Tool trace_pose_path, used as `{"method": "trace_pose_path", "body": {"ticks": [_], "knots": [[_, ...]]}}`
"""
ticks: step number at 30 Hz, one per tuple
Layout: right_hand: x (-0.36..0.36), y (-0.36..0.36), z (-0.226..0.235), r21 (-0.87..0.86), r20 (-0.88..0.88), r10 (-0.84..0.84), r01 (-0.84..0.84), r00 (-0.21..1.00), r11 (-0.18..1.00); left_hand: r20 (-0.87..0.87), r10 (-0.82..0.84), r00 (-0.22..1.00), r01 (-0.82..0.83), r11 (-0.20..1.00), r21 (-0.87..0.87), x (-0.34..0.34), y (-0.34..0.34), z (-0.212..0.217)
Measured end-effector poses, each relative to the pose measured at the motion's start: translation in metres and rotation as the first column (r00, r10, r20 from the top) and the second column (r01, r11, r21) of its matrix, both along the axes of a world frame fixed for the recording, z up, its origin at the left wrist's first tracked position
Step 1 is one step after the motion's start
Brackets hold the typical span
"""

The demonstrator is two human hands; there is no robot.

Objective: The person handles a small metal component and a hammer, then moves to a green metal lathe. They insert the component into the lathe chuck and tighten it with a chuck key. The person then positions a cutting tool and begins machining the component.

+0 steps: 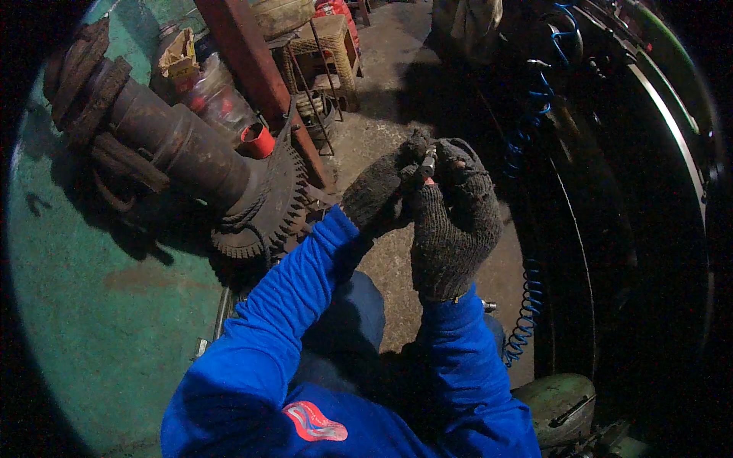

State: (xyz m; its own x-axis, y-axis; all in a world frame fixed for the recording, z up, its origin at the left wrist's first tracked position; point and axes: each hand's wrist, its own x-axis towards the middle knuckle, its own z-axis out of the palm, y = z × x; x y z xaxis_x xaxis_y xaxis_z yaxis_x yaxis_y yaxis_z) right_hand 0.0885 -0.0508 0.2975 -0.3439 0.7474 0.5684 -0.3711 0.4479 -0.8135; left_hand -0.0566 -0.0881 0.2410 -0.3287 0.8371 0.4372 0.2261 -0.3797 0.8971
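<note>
Both hands wear dark grey knitted gloves and meet in front of me, above the floor. My left hand (379, 183) comes in from the left, its fingers closed about a small shiny metal fitting (429, 162). On the other side, my right hand (456, 229) pinches the same fitting between thumb and fingers. Bare fingertips show through the right glove. The fitting's lower part is hidden by the gloves, so its exact kind is unclear.
At the left, a large rusty shaft (179, 145) with a toothed gear (267, 202) lies by a red-brown post (256, 65). A woven stool (328, 57) stands beyond. A coiled blue air hose (527, 309) runs down the right; a green rounded machine part (557, 404) sits lower right.
</note>
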Motion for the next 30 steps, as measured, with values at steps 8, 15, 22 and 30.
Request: {"method": "trace_pose_path", "body": {"ticks": [8,15,22,30], "knots": [[-0.005,0.002,0.002,0.008,-0.081,0.027,-0.026,0.996,1.000,-0.080,0.033,0.996,-0.037,0.998,-0.053,-0.003,-0.002,0.004],[-0.004,0.002,0.000,-0.018,-0.094,0.039,-0.041,0.995,0.999,-0.154,0.057,0.986,-0.063,0.997,-0.034,0.003,-0.008,0.022],[-0.005,0.003,-0.003,0.007,-0.056,-0.008,0.008,0.998,1.000,-0.228,0.095,0.969,-0.098,0.995,-0.001,0.002,-0.002,0.018],[-0.007,0.004,-0.005,-0.010,-0.076,0.002,-0.002,0.997,1.000,-0.112,0.074,0.991,-0.082,0.994,-0.069,0.009,-0.005,0.022]]}}
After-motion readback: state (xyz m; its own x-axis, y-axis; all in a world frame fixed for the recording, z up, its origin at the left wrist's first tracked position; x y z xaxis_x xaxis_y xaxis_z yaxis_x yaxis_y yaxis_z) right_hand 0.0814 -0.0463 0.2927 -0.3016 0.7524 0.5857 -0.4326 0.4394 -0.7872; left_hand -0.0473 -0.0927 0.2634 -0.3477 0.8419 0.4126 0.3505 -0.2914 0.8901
